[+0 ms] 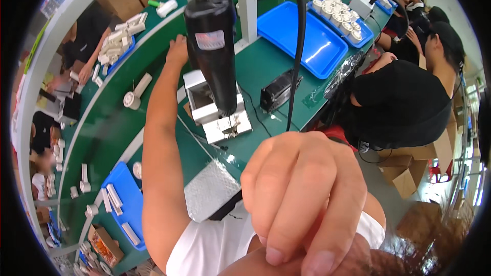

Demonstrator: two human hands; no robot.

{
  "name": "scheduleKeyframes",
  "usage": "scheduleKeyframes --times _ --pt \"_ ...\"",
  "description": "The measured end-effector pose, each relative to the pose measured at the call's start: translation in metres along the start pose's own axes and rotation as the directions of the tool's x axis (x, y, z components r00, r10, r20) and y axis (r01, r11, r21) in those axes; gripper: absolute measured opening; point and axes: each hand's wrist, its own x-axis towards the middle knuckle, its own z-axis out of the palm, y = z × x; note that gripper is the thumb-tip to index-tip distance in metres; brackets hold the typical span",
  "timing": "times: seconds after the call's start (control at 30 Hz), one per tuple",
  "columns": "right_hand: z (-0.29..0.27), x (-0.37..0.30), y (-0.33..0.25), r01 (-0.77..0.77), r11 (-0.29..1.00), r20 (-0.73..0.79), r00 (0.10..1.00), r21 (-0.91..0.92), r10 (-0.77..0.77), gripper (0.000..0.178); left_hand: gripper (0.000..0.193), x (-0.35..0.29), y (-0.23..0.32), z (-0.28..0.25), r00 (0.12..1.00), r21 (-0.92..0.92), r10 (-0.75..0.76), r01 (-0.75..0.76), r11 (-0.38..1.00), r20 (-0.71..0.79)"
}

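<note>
Black tool (212,46) partly blocks left hand (177,50), fingers unreadable; right hand (307,189) curled, grasp unclear; blue tray (284,25) beyond.

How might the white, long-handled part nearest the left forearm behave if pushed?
The white part may pivot rather than roll, because a long handle juts from its round end. The glossy green surface probably lets it slide.

Black screwdriver (214,66), tip-down over silvery fixture (208,114)
</note>
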Motion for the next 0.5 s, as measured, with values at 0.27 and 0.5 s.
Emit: scheduleKeyframes --times 0.27,0.5 --pt "-0.008 -0.015 0.018 -0.239 0.970 0.066 0.968 -0.052 0.242 0.015 0.038 -0.002 0.042 0.049 0.954 0.321 -0.171 0.246 0.915 -0.245" --pt "-0.007 -0.074 0.038 -0.464 0.843 0.068 0.865 -0.272 0.497 0.011 0.057 -0.040 0.077 0.016 0.874 0.124 -0.321 0.388 0.913 -0.366"
